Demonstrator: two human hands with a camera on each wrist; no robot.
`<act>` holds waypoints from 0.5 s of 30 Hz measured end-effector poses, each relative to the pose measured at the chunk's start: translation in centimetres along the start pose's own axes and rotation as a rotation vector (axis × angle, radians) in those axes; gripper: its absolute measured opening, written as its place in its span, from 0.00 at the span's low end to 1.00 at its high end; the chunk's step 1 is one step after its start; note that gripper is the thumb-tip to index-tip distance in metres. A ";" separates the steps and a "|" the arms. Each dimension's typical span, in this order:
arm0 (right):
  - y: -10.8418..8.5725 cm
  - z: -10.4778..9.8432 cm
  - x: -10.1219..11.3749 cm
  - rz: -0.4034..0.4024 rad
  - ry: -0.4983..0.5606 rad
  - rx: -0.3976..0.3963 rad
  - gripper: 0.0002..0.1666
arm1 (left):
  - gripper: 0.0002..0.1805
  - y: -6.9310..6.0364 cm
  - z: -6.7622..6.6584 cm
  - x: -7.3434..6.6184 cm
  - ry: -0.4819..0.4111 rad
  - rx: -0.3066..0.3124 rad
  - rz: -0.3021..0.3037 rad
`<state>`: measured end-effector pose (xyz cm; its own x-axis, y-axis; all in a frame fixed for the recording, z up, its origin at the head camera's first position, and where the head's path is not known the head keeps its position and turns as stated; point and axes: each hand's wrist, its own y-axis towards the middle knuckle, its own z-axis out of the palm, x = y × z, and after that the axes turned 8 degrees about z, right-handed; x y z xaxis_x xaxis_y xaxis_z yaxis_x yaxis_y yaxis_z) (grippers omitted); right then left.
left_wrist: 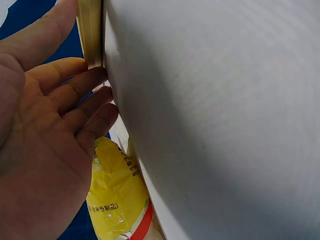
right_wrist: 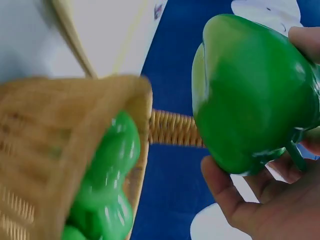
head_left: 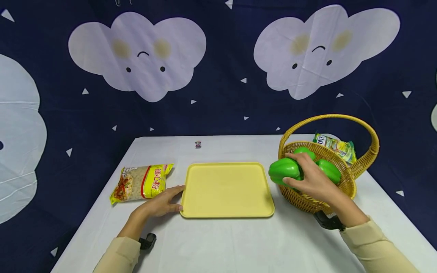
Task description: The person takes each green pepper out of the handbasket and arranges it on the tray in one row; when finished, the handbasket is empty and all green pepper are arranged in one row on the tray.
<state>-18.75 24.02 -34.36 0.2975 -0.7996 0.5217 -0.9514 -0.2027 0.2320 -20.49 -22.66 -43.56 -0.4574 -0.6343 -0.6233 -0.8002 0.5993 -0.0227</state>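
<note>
A green pepper [head_left: 284,170] is held by my right hand [head_left: 315,180] over the left rim of the wicker basket [head_left: 348,182]. In the right wrist view the fingers and thumb grip this pepper [right_wrist: 250,95], away from the basket wall [right_wrist: 40,145]. Other green peppers [head_left: 328,171] lie inside the basket. My left hand [head_left: 163,201] rests at the left edge of the yellow tray [head_left: 227,189], its fingers extended and touching the rim. The left wrist view has the open palm [left_wrist: 50,135] beside the tray edge [left_wrist: 91,35].
A yellow noodle bag [head_left: 141,183] lies left of the tray, near my left hand. Behind the basket is a green and yellow packet [head_left: 338,148]. A tiny wrapped item [head_left: 198,145] sits near the table's back edge. The basket's tall handle [head_left: 334,116] arches above it.
</note>
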 end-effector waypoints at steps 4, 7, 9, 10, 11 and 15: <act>0.7 1.2 0.8 -0.017 0.039 0.020 0.42 | 0.42 -0.1 0.0 0.0 0.002 -0.002 -0.009; 1.2 2.1 1.3 -0.006 0.056 0.033 0.44 | 0.42 -0.1 0.0 0.0 0.003 -0.001 -0.010; 1.5 2.7 1.7 0.001 0.066 0.036 0.45 | 0.42 0.0 0.0 0.0 0.002 0.000 -0.014; 1.6 3.1 1.8 0.005 0.065 0.036 0.45 | 0.42 0.0 0.0 0.0 0.002 0.000 -0.015; 1.8 3.4 2.0 0.009 0.070 0.038 0.46 | 0.42 0.0 0.0 0.0 0.001 0.001 -0.016; 2.3 4.6 2.8 0.022 0.097 0.044 0.46 | 0.42 0.1 0.1 0.1 -0.007 0.000 -0.018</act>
<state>-20.50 18.66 -36.13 0.2812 -0.7462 0.6034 -0.9596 -0.2125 0.1843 -20.56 -22.61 -43.68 -0.4404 -0.6413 -0.6283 -0.8081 0.5881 -0.0339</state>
